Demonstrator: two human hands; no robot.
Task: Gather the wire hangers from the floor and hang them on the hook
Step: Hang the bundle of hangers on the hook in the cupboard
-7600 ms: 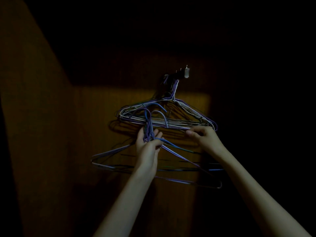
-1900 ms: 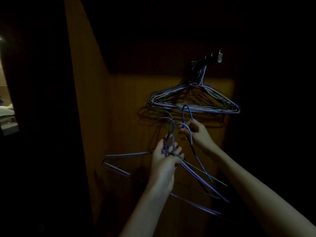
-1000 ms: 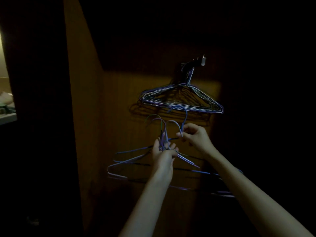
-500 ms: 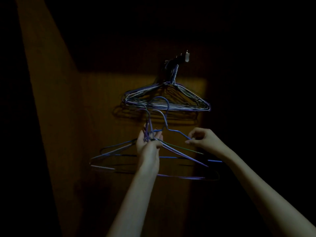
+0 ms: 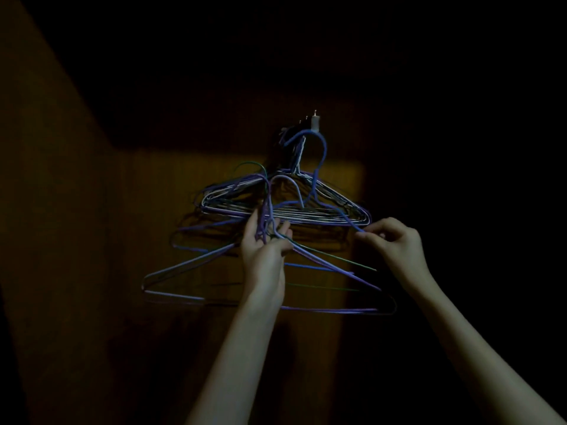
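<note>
A small wall hook (image 5: 314,121) sticks out of the dark wooden panel. Several wire hangers (image 5: 325,216) hang from it in a bunch. My left hand (image 5: 266,243) grips the necks of a second bundle of purple, blue and green hangers (image 5: 190,265) that spreads out below it. My right hand (image 5: 394,240) pinches the shoulder of one blue hanger (image 5: 322,154), lifted so that its curved top is just under the hook. Whether that top rests on the hook is too dark to tell.
The wooden wall (image 5: 159,191) is lit only in a dim patch around the hangers. A second wooden panel (image 5: 46,179) meets it at a corner on the left. Everything else is in darkness.
My right hand has pulled one blue hanger out of the held bundle and raised it, so its top now reaches the hook. My left hand has lifted the bundle closer to the hung hangers.
</note>
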